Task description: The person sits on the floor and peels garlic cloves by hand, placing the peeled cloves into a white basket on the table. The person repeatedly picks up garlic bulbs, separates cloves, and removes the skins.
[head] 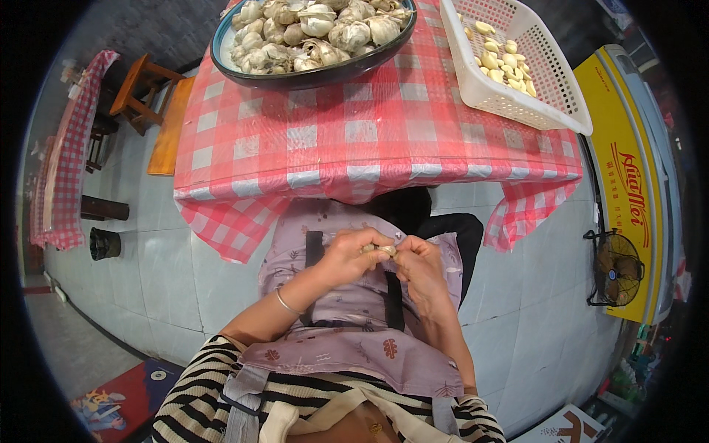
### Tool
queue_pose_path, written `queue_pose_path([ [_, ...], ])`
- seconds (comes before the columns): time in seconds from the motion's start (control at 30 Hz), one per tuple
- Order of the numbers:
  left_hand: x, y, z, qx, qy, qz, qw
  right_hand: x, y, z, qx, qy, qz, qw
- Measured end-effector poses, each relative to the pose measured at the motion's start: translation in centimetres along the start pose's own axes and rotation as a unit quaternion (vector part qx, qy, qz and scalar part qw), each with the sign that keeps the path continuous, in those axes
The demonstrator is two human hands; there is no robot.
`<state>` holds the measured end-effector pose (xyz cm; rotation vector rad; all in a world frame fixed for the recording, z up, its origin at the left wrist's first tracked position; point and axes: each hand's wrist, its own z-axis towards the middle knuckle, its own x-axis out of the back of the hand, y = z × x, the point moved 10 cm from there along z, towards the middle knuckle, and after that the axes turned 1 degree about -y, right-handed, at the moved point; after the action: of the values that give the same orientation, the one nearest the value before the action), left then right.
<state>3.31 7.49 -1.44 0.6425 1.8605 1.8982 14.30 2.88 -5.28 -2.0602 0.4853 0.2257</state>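
Note:
Above my lap, both hands meet at a small garlic clove (388, 251). My left hand (354, 256) grips it between thumb and fingers, and more pale garlic shows inside that hand. The fingertips of my right hand (419, 264) pinch the clove's other end. On the table ahead, a dark oval bowl (316, 80) with a blue rim is heaped with unpeeled garlic bulbs (317, 21). Peeled garlic cloves (501, 59) lie in a white perforated plastic basket (526, 115) at the table's right.
A red-and-white checked tablecloth (332, 138) hangs over the table's near edge. To the right stand a yellow display fridge (620, 166) and a black floor fan (616, 268). Wooden stools (141, 88) and a black bin (105, 243) are at the left.

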Motion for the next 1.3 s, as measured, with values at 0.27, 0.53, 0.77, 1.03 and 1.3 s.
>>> queue_pose_path([
  [0.27, 0.9, 0.3, 0.8, -0.026, 0.062, -0.064, 0.996, -0.5, -1.8, 0.1, 0.112, 0.032, -0.003, 0.993],
  [0.53, 0.6, 0.6, 0.7, 0.015, 0.026, -0.063, 0.998, -0.9, -3.4, -0.8, 0.177, 0.059, -0.168, 0.968],
  [0.77, -1.1, -1.4, 0.1, 0.156, -0.011, -0.241, 0.958, -2.2, -3.2, -0.8, 0.159, -0.049, 0.008, 0.986],
  [1.03, -1.8, -1.2, 0.4, 0.150, 0.031, -0.403, 0.902, -2.9, -2.9, -0.4, 0.140, -0.122, 0.143, 0.972],
  [1.3, -0.5, -1.6, 0.3, 0.175, 0.124, -0.359, 0.908, -1.0, -2.2, 0.0, 0.132, 0.006, -0.015, 0.991],
])
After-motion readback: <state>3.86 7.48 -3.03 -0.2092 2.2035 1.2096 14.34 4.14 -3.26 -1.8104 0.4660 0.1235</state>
